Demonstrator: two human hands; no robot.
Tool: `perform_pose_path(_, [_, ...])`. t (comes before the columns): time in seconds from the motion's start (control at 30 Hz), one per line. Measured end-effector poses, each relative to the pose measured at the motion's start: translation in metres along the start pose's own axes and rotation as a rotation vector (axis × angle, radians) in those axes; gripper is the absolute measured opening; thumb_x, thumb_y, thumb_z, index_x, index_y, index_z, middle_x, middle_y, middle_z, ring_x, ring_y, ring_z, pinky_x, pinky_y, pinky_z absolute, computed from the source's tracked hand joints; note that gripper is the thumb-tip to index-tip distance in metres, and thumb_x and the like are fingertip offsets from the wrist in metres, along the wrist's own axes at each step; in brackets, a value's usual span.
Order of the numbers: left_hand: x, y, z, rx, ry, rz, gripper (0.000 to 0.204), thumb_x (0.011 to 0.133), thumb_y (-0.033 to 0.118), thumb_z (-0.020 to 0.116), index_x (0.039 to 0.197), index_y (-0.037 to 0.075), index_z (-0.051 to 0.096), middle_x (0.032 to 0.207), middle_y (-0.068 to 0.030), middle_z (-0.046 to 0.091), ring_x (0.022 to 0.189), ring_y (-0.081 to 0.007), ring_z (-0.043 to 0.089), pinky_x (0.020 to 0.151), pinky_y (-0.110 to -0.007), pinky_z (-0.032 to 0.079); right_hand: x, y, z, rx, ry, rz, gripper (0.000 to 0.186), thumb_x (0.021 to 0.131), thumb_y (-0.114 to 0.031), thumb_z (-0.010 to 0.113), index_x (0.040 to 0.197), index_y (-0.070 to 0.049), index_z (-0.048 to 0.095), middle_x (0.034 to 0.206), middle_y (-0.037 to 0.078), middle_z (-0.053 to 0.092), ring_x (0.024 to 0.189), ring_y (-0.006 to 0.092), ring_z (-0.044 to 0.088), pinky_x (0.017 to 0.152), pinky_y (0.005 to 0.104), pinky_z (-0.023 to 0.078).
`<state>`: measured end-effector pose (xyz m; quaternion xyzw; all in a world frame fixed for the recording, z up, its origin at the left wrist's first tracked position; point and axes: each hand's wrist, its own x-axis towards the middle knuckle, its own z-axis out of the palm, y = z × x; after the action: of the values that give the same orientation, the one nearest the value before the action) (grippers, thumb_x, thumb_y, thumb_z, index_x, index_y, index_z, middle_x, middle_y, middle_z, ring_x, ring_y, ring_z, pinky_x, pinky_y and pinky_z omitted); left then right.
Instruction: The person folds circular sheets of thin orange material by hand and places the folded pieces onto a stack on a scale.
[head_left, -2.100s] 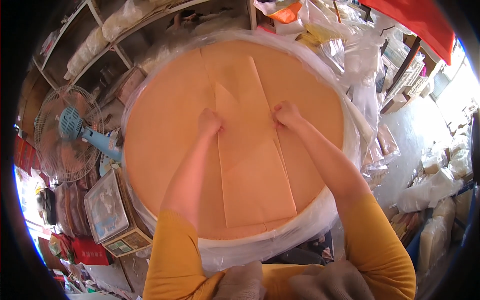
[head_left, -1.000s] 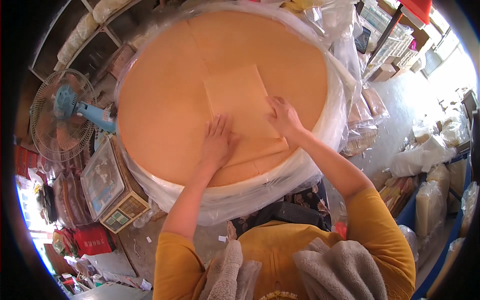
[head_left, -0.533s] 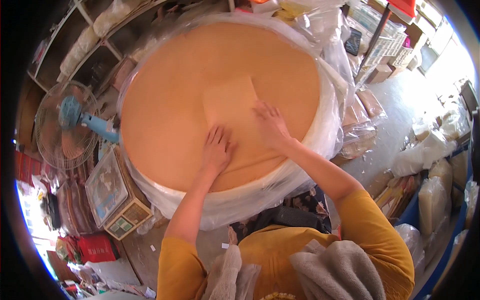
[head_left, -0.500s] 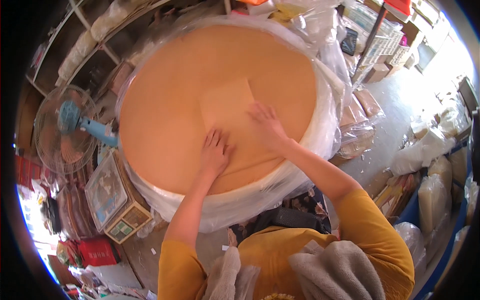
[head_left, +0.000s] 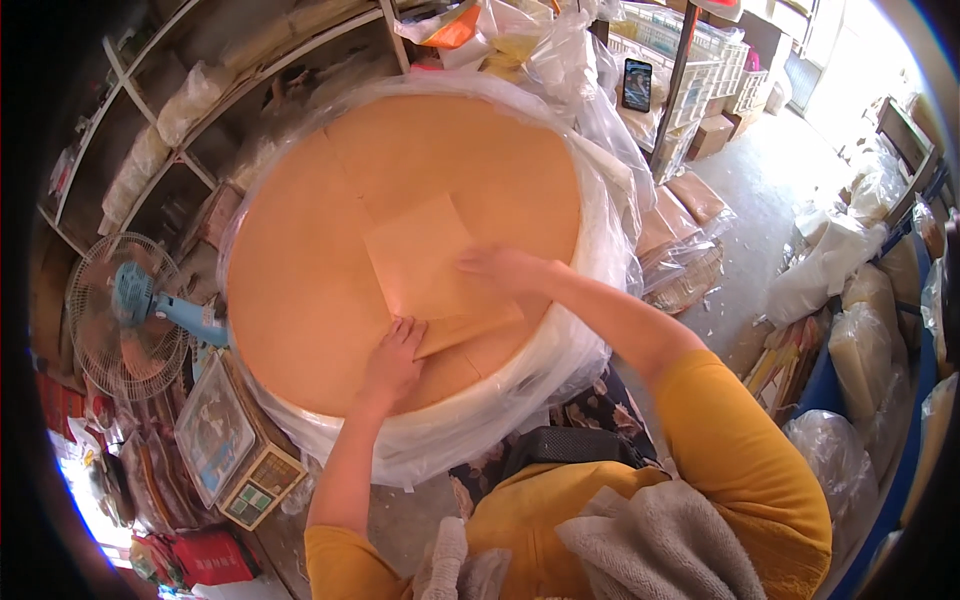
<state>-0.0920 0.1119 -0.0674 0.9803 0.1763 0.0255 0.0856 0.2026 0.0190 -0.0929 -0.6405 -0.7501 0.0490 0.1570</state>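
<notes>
We judge the step in hand to be flattening a fold in the tan sheet (head_left: 425, 245), which lies on the round table (head_left: 290, 260), reaching from about the table's middle toward its near rim. Our left hand (head_left: 392, 365), over the table's near side, has its fingers stretched out at the sheet's near left corner, pinching nothing that we can see. Our right hand (head_left: 505, 272), over the table's right half, is slightly blurred, its fingers extended and flat across the sheet's right side, likewise holding nothing; how firmly it presses we cannot tell. So the sheet lies beneath and between our hands, not inside a closed grip. The next move, we judge, calls for the left fingertips to steady the corner while the right palm gives even pressure along the crease.
</notes>
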Motion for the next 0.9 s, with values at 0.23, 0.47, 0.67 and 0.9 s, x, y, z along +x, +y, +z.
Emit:
perform_pose_path(0.23, [-0.042,0.035,-0.06,-0.561,-0.201,-0.153,0.041,0.081,0.007,0.061,0.122,0.007,0.058,0.125,-0.012,0.058,0.118,-0.0328,0.052,0.099,-0.039,0.043,-0.06,-0.032,-0.009,0.338,0.147,-0.156,0.045,0.077,-0.008,0.064,0.122,-0.011,0.06,0.129,0.007,0.058,0.119,0.0273,0.053,0.1,0.0362,0.043])
perform_pose_path(0.47, [-0.043,-0.007,-0.005,-0.372,0.46,0.075,0.026,0.083,0.004,0.064,0.109,0.005,0.063,0.119,-0.0111,0.061,0.114,-0.0323,0.054,0.097,-0.037,0.044,-0.058,-0.038,-0.007,0.489,0.18,-0.029,0.04,0.076,-0.008,0.067,0.116,-0.007,0.063,0.11,0.011,0.067,0.1,0.0269,0.064,0.085,0.0343,0.05])
perform_pose_path(0.67, [-0.023,0.003,-0.004,-0.586,0.38,-0.472,0.022,0.088,0.018,0.062,0.101,0.001,0.063,0.101,-0.015,0.063,0.094,-0.0274,0.06,0.081,-0.035,0.048,-0.034,-0.05,-0.011,0.636,0.232,0.658,0.03,0.083,-0.032,0.066,0.088,-0.003,0.062,0.065,0.012,0.057,0.063,0.0216,0.058,0.058,0.0365,0.043])
perform_pose_path(0.9, [0.016,0.005,-0.014,-0.811,0.244,-0.773,0.038,0.087,0.021,0.06,0.121,0.004,0.055,0.113,-0.0147,0.058,0.104,-0.0285,0.056,0.087,-0.039,0.046,-0.012,-0.043,-0.004,0.425,0.27,0.754,0.02,0.079,-0.019,0.065,0.08,0.0,0.058,0.063,0.004,0.052,0.059,0.0136,0.048,0.055,0.0318,0.04])
